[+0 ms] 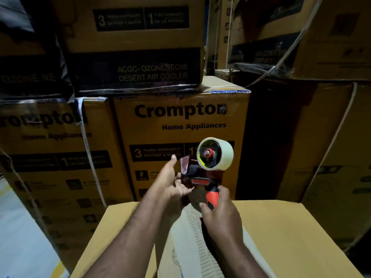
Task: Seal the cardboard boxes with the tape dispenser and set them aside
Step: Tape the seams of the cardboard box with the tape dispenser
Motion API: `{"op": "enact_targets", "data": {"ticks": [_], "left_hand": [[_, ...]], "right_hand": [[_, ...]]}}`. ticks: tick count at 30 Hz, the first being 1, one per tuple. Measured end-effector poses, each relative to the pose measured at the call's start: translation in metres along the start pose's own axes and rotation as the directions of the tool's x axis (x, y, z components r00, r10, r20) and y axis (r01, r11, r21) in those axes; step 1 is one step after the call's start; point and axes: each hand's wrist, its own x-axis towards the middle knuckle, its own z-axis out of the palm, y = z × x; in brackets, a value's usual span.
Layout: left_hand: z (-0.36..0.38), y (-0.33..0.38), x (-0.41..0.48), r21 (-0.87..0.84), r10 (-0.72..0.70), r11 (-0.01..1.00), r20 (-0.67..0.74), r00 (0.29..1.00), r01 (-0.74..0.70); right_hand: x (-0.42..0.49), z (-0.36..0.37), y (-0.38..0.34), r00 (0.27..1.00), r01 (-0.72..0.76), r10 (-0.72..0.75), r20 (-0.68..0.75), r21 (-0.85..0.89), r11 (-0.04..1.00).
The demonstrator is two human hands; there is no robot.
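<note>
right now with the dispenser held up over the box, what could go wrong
1. The left hand is right at the front end of the tape dispenser, where such tools usually carry a blade. If the right hand on the handle slips, fingers could get nicked.
2. The cardboard box is not lying flat at its seam: a corrugated flap edge shows there, so the tape may wrinkle or bridge the gap.
</note>
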Motion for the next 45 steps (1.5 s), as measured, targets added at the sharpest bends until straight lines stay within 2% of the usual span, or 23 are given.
{"op": "enact_targets", "data": {"ticks": [1,3,6,8,14,17,19,21,24,26,28,30,31,36,42,45], "left_hand": [[-0.003,0.002,0.000,-0.062,-0.023,0.998,0.024,0.999,0.024],[-0.009,0.007,0.001,-0.081,-0.046,0.995,0.068,0.997,0.051],[-0.017,0.011,0.002,0.028,-0.063,0.998,0.079,0.995,0.061],[-0.021,0.013,0.003,0.063,-0.064,0.996,0.055,0.996,0.060],[-0.025,0.007,0.006,-0.070,-0.148,0.985,0.113,0.982,0.157],[-0.017,0.011,0.001,0.028,-0.117,0.993,0.081,0.990,0.115],[-0.016,0.018,0.004,0.217,-0.060,0.974,0.001,0.998,0.058],[-0.019,0.026,0.009,0.420,0.007,0.907,-0.038,0.999,0.010],[-0.024,0.036,0.012,0.676,0.110,0.730,0.026,0.994,-0.099],[-0.026,0.037,0.013,0.759,0.177,0.625,0.091,0.980,-0.183],[-0.030,0.033,0.016,0.841,0.247,0.476,0.152,0.957,-0.257],[-0.036,0.023,0.023,0.899,0.311,0.321,0.197,0.930,-0.298],[-0.039,0.015,0.027,0.908,0.334,0.284,0.208,0.919,-0.308],[-0.047,-0.016,0.045,0.904,0.370,0.279,0.211,0.905,-0.325],[-0.050,0.000,0.050,0.922,0.261,0.287,0.185,0.947,-0.259],[-0.050,0.002,0.056,0.920,0.224,0.288,0.207,0.952,-0.268]], "right_hand": [[-0.001,-0.002,-0.002,0.999,0.033,-0.033,-0.001,-0.065,0.997],[-0.003,-0.006,-0.004,0.995,0.101,-0.102,-0.001,-0.169,0.981],[-0.004,-0.010,-0.005,0.986,0.163,-0.163,0.019,-0.235,0.958],[-0.005,-0.009,-0.006,0.986,0.163,-0.163,0.016,-0.212,0.964],[-0.004,-0.010,-0.006,0.992,0.111,-0.116,-0.042,-0.111,0.988],[-0.003,-0.014,-0.004,0.994,0.090,-0.094,-0.052,-0.083,0.993],[-0.002,-0.015,-0.001,0.994,0.092,-0.095,-0.050,-0.053,0.994],[-0.003,-0.016,0.001,0.995,0.093,-0.094,-0.043,-0.024,0.995],[-0.002,-0.016,0.000,0.998,0.059,-0.059,-0.007,0.004,0.998],[-0.003,-0.015,-0.002,0.999,0.021,-0.022,0.044,0.030,0.999],[-0.005,-0.012,-0.003,0.995,-0.001,-0.005,0.099,0.060,0.998],[-0.008,-0.010,-0.005,0.989,-0.012,0.006,0.145,0.046,0.999],[-0.009,-0.009,-0.007,0.987,-0.020,0.015,0.158,0.030,0.999],[-0.020,-0.003,-0.019,0.978,-0.090,0.085,0.188,0.022,0.996],[-0.043,0.023,-0.031,0.987,-0.077,0.093,0.130,-0.123,0.989],[-0.044,0.025,-0.032,0.987,-0.083,0.099,0.125,-0.132,0.988]]}}
